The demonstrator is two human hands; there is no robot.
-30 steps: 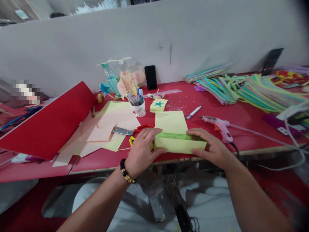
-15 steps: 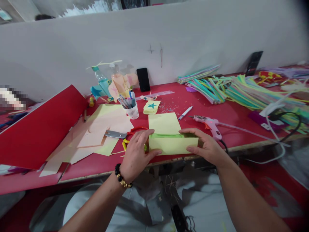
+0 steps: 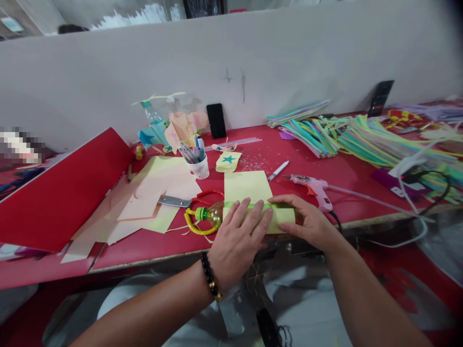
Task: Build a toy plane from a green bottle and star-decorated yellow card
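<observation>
A clear plastic bottle (image 3: 214, 215) lies on its side on the tabletop (image 3: 307, 154), close to the near edge, its long axis running left to right, roughly parallel to that edge. Its green cap (image 3: 201, 213) points left. The rest of its body disappears into a pale yellow paper sheet (image 3: 247, 187), which has a bright green strip (image 3: 249, 206) along the bottle and reaches out to the right of it and away from the person.

The left hand (image 3: 238, 246) lies flat across the paper-covered bottle, fingers spread, a black-and-gold beaded bracelet (image 3: 210, 274) on its wrist. The right hand (image 3: 307, 224) rests its fingers on the paper's right end. The hands are apart, on the same roll, and neither closes fully around it.

Going left to right, the red tabletop carries a red card sheet (image 3: 61, 190), peach and yellow paper cutouts (image 3: 159, 193), red-handled scissors (image 3: 190, 199), a yellow loop (image 3: 193, 224) of unclear kind, a white cup of markers (image 3: 198, 166), a phone (image 3: 216, 120) propped upright, a starred cutout (image 3: 227, 161), a white marker (image 3: 278, 170), a pink hot glue gun (image 3: 309, 185) and bundles of coloured paper strips (image 3: 376, 140). A white partition (image 3: 289, 53) backs the tabletop. Any print on the marker is too small to read.
</observation>
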